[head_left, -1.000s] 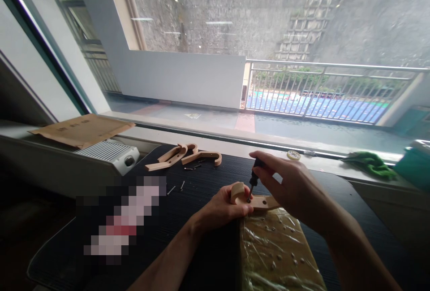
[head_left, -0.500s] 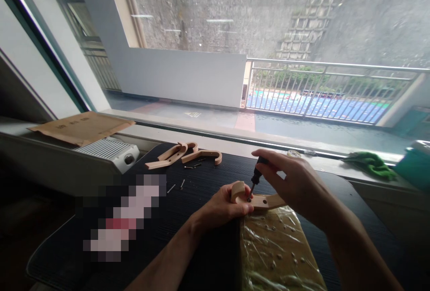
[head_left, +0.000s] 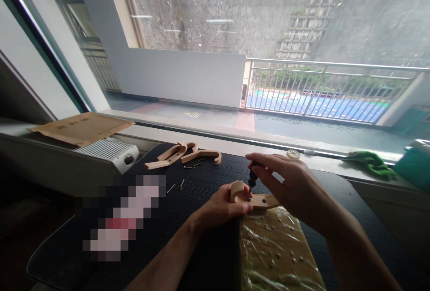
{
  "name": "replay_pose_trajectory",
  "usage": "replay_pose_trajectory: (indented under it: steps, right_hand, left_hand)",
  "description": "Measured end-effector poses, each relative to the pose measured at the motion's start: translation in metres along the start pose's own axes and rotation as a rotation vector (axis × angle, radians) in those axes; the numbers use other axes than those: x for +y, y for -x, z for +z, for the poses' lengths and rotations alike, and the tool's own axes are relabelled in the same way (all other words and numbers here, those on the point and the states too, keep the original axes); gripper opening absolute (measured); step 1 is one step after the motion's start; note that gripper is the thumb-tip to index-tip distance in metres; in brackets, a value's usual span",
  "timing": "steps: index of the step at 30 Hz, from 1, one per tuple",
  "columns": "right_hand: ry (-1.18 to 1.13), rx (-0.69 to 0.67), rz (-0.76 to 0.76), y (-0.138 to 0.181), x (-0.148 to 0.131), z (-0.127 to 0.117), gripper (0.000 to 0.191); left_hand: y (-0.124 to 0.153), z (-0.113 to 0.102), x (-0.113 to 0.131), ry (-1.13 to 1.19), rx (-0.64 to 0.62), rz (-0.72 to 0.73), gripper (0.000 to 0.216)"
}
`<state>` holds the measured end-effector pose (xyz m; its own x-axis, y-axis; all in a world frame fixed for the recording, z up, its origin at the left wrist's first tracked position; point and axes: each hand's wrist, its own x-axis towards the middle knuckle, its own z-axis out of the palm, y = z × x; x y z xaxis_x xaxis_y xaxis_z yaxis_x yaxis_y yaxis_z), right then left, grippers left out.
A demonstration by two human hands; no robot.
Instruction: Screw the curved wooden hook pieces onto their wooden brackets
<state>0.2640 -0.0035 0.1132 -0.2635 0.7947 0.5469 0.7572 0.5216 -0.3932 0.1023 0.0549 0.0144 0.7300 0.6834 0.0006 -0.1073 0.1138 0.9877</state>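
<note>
A curved wooden hook [head_left: 258, 200] lies on the far end of a plastic-wrapped wooden board [head_left: 273, 250] on the black table [head_left: 188, 201]. My left hand [head_left: 220, 209] is closed on the hook's curled end and holds it down. My right hand [head_left: 285, 183] is wrapped round a small black-handled screwdriver [head_left: 251, 181]. The screwdriver stands nearly upright with its tip in the hook, close to my left fingertips.
More wooden hooks [head_left: 183, 154] and loose dark screws [head_left: 181, 184] lie at the table's far left. A white device [head_left: 109, 152] under brown cardboard [head_left: 80, 127] sits left. On the window sill lie a tape roll [head_left: 293, 154] and green cloth [head_left: 369, 163].
My right hand has shifted slightly left and turned on the screwdriver handle; the screwdriver stands a little straighter. My left hand and the hook have stayed put.
</note>
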Motion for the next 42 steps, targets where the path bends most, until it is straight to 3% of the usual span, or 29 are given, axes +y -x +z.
replay_pose_trajectory:
  steps: [11, 18, 32, 42]
  right_hand:
    - [0.203, 0.076, 0.083, -0.0011, 0.0064, 0.0035, 0.027]
    - [0.083, 0.011, -0.041, -0.0016, -0.0011, 0.0017, 0.029]
    - [0.102, 0.043, 0.151, -0.0025, 0.0040, 0.0050, 0.017]
    - [0.102, 0.013, 0.055, -0.0033, 0.0038, 0.0025, 0.017]
  left_hand:
    - [-0.0006, -0.0005, 0.0002, -0.012, -0.005, -0.006, 0.025]
    - [0.0001, 0.0010, 0.0018, 0.002, 0.004, -0.016, 0.023]
    - [-0.0004, 0.0000, -0.0008, -0.015, 0.011, -0.013, 0.025]
    - [-0.0002, 0.0011, 0.0011, -0.038, 0.015, -0.016, 0.023]
